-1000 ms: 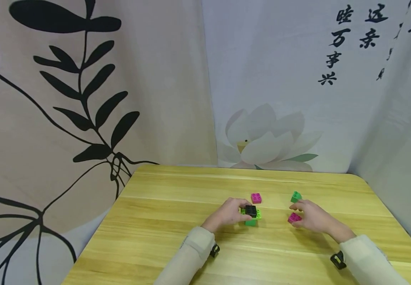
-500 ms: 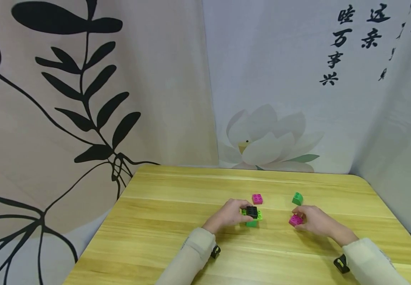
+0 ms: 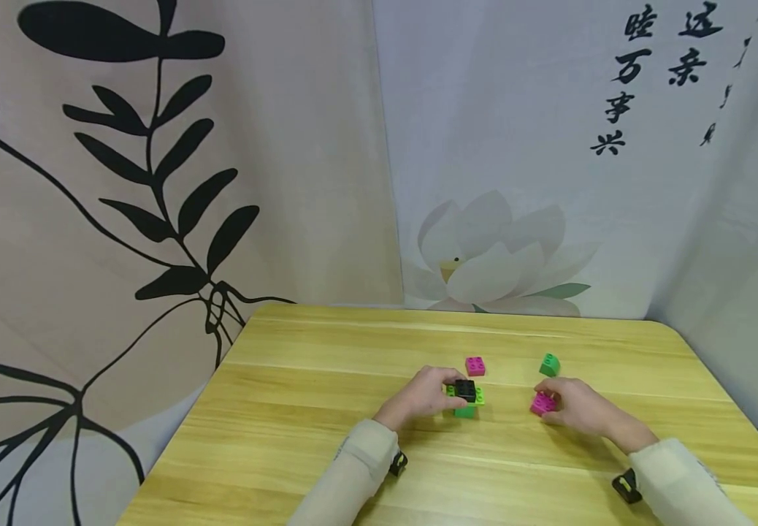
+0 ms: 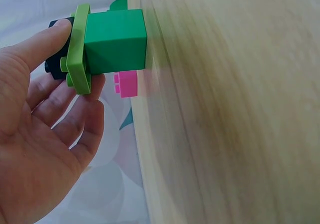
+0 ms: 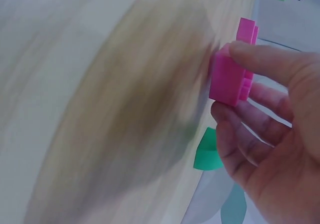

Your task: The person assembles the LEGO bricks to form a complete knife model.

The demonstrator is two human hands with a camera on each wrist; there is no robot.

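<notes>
My left hand [image 3: 421, 394] grips a small stack of toy building bricks between thumb and fingers. On top is a black brick [image 3: 465, 390], under it a lime green plate [image 4: 77, 53], and at the bottom a green brick [image 4: 116, 41]. The thumb lies along the black brick. To the right, my right hand [image 3: 586, 410] pinches a pink brick [image 5: 227, 76], its thumb on one side and fingertips at the other. That brick sits low at the wooden table [image 3: 326, 467], studs facing up.
Behind the stack lies a second pink brick [image 3: 475, 366]. Another green brick [image 3: 549, 364], with a sloped or rounded side, stands just beyond my right hand. A printed curtain [image 3: 313, 183] hangs behind the table's far edge.
My right hand has come down and its fingers have closed around the near pink brick, which has shifted slightly. My left hand keeps its hold on the stack.
</notes>
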